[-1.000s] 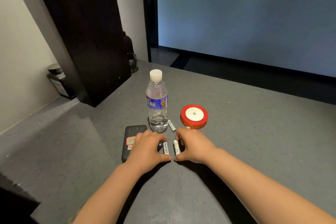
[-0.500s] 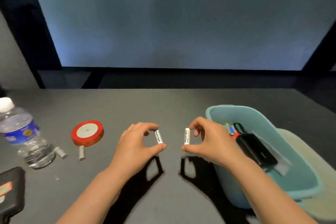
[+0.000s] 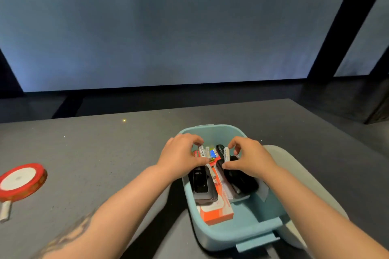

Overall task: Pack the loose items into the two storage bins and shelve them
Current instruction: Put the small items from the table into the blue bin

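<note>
Batteries: two white cells, one pinched in each hand, both over the teal bin
Left hand (image 3: 181,153): thumb and fingers curled round left battery (image 3: 201,151)
Right hand (image 3: 249,156): pinching right battery (image 3: 226,154) upright
Teal bin (image 3: 248,231): on the bench (image 3: 105,153), holding a black device (image 3: 200,181) and orange box (image 3: 219,210)
Ribbon spool (image 3: 21,181): far left

You see a grey table (image 3: 88,153) with a matte, speckled top, and one small bright speck (image 3: 124,120) shines near its far edge. Behind the table stands a large pale blue-grey wall (image 3: 168,27), with a black strip (image 3: 168,84) along its bottom. At the right, a dark slanted post (image 3: 345,29) leans in front of this wall.
</note>
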A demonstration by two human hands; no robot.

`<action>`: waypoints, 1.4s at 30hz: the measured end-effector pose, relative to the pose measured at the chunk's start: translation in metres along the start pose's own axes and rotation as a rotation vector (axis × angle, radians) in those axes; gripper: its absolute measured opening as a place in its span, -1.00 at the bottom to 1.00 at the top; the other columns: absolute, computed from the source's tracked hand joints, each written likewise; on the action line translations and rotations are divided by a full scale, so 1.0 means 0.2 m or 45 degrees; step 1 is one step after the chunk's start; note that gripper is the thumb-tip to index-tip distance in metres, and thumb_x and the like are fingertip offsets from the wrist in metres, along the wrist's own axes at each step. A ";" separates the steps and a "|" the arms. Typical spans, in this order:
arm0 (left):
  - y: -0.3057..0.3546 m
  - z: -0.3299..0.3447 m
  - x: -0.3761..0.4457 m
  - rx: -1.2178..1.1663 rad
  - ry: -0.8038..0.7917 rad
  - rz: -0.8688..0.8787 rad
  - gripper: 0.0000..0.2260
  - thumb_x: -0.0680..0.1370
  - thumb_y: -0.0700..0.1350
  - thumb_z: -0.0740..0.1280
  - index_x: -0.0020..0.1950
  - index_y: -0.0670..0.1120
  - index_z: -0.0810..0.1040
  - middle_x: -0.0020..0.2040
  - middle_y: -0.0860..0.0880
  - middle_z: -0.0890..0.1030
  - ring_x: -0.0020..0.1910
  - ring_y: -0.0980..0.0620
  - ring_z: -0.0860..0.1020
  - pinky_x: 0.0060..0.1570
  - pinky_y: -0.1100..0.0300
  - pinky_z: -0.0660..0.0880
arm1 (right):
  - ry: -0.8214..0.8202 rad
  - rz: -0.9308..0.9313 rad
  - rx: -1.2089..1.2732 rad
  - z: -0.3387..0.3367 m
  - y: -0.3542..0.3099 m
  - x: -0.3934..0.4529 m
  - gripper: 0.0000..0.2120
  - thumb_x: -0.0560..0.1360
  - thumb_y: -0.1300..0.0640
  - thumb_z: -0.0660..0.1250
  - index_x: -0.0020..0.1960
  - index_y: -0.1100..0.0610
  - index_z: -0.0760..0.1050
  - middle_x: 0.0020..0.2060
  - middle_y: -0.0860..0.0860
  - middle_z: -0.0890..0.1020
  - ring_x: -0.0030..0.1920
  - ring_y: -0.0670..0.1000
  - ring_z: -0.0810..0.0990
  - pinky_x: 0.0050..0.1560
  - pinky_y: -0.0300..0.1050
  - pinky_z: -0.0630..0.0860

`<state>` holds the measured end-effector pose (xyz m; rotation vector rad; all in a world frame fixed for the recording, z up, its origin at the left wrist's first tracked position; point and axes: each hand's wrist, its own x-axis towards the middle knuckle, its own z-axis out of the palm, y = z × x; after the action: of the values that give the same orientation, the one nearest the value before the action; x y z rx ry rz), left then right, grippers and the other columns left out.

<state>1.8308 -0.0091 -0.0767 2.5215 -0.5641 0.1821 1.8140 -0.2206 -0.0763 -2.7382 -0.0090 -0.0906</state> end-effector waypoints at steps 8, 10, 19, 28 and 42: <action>-0.07 0.14 0.23 0.272 -0.125 0.032 -0.50 0.35 0.20 0.44 0.24 0.05 0.51 0.15 0.10 0.57 0.17 0.07 0.49 0.25 0.17 0.26 | -0.196 -0.088 -0.226 0.17 -0.02 0.34 -0.49 0.24 -0.13 0.54 0.06 0.04 0.45 -0.06 -0.05 0.55 -0.06 0.03 0.55 -0.20 -0.11 0.41; -0.09 0.17 0.28 0.334 -0.168 0.051 -0.52 0.36 0.18 0.43 0.23 0.04 0.50 0.12 0.10 0.58 0.15 0.05 0.50 0.22 0.17 0.25 | -0.215 -0.089 -0.257 0.20 -0.01 0.38 -0.50 0.25 -0.14 0.53 0.06 0.03 0.45 -0.05 -0.05 0.53 -0.06 0.02 0.53 -0.20 -0.12 0.38; -0.09 0.27 0.42 0.542 -0.301 0.091 -0.62 0.37 0.17 0.42 0.06 -0.01 0.54 -0.03 0.03 0.62 0.00 -0.03 0.55 0.00 0.11 0.21 | -0.219 -0.042 -0.043 0.24 0.06 0.42 -0.58 0.20 -0.15 0.56 -0.08 -0.03 0.47 -0.21 -0.11 0.52 -0.15 -0.01 0.52 -0.24 -0.08 0.44; -0.20 0.01 -0.06 -0.098 0.404 -0.142 -0.78 0.45 0.07 0.35 0.07 0.07 0.58 0.03 0.12 0.62 0.07 0.07 0.50 0.11 0.23 0.23 | 0.092 -0.190 0.301 0.13 -0.35 0.13 -0.74 0.31 0.13 0.51 -0.11 -0.13 0.53 -0.33 -0.07 0.54 -0.37 -0.05 0.51 -0.21 -0.01 0.49; -1.29 -0.58 -1.28 -0.083 0.795 -1.052 -0.77 0.43 -0.15 0.37 0.07 0.02 0.58 0.05 0.06 0.61 0.04 0.02 0.54 0.12 -0.01 0.45 | -0.545 -0.665 0.369 1.02 -1.63 -0.20 -0.64 0.39 0.14 0.40 0.15 -0.11 0.47 0.07 -0.15 0.56 -0.21 -0.08 0.55 -0.01 -0.08 0.53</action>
<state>1.7088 0.3418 -0.1660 2.2422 0.6901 0.5796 1.7803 0.1600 -0.1383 -2.3482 -0.7886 0.3273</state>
